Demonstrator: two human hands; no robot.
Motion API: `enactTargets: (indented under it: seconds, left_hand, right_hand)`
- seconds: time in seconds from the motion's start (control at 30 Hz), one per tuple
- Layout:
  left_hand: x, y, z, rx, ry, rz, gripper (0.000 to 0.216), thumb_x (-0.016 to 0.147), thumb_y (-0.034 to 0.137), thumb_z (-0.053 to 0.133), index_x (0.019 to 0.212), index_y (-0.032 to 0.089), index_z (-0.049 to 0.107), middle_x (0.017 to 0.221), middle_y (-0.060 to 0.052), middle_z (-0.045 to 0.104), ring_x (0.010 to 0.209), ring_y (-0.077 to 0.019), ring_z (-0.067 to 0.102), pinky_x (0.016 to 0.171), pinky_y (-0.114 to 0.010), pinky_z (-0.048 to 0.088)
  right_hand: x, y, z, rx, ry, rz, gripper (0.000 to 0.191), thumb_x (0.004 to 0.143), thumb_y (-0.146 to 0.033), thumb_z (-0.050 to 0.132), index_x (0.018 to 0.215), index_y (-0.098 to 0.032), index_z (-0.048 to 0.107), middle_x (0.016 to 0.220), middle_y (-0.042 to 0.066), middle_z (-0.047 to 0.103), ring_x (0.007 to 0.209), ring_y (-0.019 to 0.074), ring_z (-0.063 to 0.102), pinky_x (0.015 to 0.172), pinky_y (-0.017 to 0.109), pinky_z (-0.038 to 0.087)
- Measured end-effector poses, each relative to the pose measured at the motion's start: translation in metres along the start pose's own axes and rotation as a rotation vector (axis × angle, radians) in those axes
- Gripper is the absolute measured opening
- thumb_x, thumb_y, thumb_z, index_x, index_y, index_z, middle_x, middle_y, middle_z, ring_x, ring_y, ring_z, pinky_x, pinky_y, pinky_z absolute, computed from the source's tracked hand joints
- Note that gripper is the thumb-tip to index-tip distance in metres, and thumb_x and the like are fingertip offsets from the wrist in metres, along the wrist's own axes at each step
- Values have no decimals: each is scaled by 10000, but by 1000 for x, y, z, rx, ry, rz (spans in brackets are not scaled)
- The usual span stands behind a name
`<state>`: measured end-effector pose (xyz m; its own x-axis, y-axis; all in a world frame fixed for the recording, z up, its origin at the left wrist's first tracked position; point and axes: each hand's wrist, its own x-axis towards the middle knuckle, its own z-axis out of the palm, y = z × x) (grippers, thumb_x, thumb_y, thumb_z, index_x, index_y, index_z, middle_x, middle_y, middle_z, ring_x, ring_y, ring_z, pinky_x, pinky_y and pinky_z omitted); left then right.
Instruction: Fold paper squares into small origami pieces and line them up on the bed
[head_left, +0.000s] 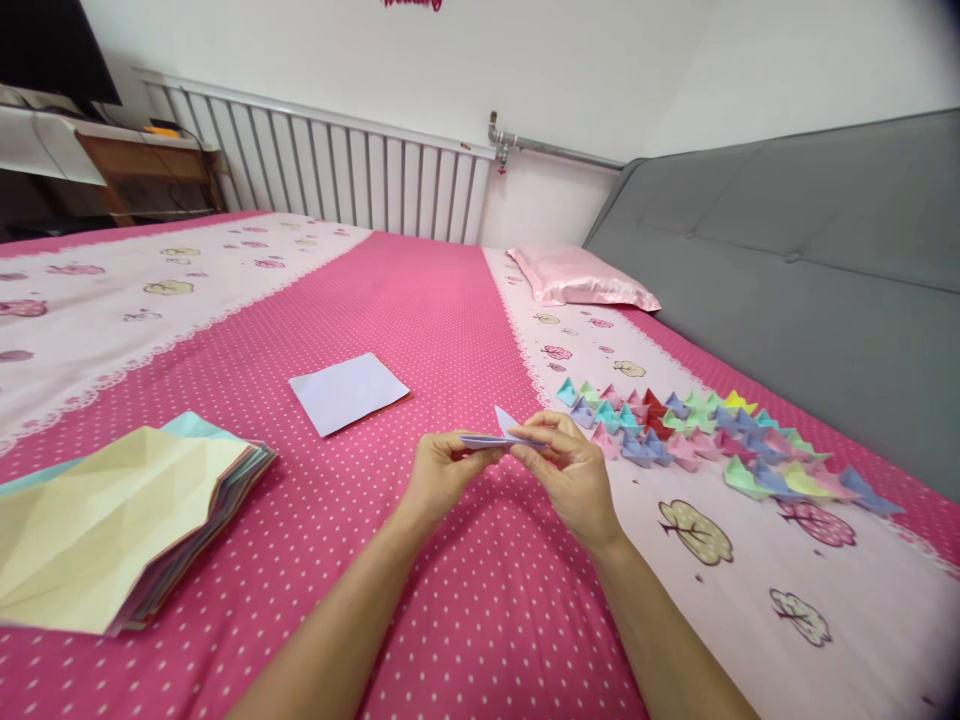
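Both my hands meet over the pink bedspread, pinching one small piece of folded lavender paper [484, 441]. My left hand [442, 472] grips its left end between thumb and fingers. The right end is pinched by my right hand [566, 468], and a pointed flap stands up beside those fingertips. Part of the paper is hidden behind the fingers. Beyond my left hand lies a flat stack of square paper [349, 392], lavender on top. To the right of my right hand stand rows of small folded paper boats [697, 425] in many colours.
At the left lies a thick pile of large creased paper sheets [142, 510], pale yellow on top. A pink pillow [585, 277] rests near the grey padded headboard [795, 250]. A white radiator [330, 160] runs along the wall. A desk [142, 160] with a dark screen stands far left.
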<state>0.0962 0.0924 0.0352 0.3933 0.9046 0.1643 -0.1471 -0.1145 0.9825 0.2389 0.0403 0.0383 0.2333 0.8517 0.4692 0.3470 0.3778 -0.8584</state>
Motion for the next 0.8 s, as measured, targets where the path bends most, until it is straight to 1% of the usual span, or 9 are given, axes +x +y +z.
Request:
enactTargets:
  seconds: [0.1,0.23,0.37,0.47,0.6,0.63,0.67,0.73,0.8]
  left_hand:
    - [0,-1,0,22,1,6,99,643,198,661,718,195,726,689,-34,702,649,-150,611,607,-245,461]
    - [-1,-1,-1,25,9,2,104,646,184,649,716,191,724,695,-41,704,655,-156,618,609,-251,467]
    - [-2,-1,-1,-7,4,-14,91,639,185,655,702,185,721,671,-38,701,658,-162,626,627,-261,476]
    - [-1,-1,0,-42,-5,-37,84,616,188,687,695,171,711,692,-40,704,656,-154,627,643,-261,479]
    - [-1,0,0,-121,-14,-58,276,574,205,737,842,171,682,682,-27,692,609,-138,613,622,-268,483]
    - [-1,0,0,-112,-22,-57,291,581,210,734,864,172,680,686,-27,690,607,-136,610,621,-270,482]
    - [-1,-1,0,-85,-32,-53,270,598,217,724,861,170,684,692,-31,688,610,-135,606,622,-269,480]
    - [-2,-2,0,-1,-57,-34,168,638,236,695,788,160,704,691,-42,682,616,-134,594,618,-262,470]
    - [-2,-3,-1,62,-69,-7,132,668,261,671,752,168,714,680,-44,673,613,-132,578,606,-257,458]
  right_hand:
    - [0,0,0,-46,24,-26,175,740,-294,634,903,-297,696,983,38,503,908,167,523,714,287,493]
    - [0,-2,-1,-95,9,-78,185,762,-289,612,928,-308,691,889,28,532,839,157,526,751,312,467]
    - [-1,-4,-2,-101,-33,-100,192,784,-289,584,947,-312,684,823,20,546,788,157,533,700,305,464]
    - [0,-4,-2,-110,-31,-102,165,782,-287,586,905,-300,695,810,16,567,767,156,544,692,300,459]
    - [1,-4,-3,-84,-37,-92,123,782,-279,588,824,-269,703,776,17,599,740,156,561,680,298,457]
    - [1,-4,-3,-76,-45,-90,119,784,-278,586,810,-265,701,764,17,603,733,155,563,678,299,458]
    - [2,-4,-3,-70,-54,-87,117,785,-277,584,799,-261,699,754,16,605,726,155,565,676,300,460]
    - [2,-5,-4,-63,-62,-80,116,788,-275,582,786,-253,695,748,16,607,718,152,566,672,300,465]
    - [2,-5,-4,-56,-62,-63,111,785,-276,584,786,-246,691,758,18,615,724,152,573,677,299,473]
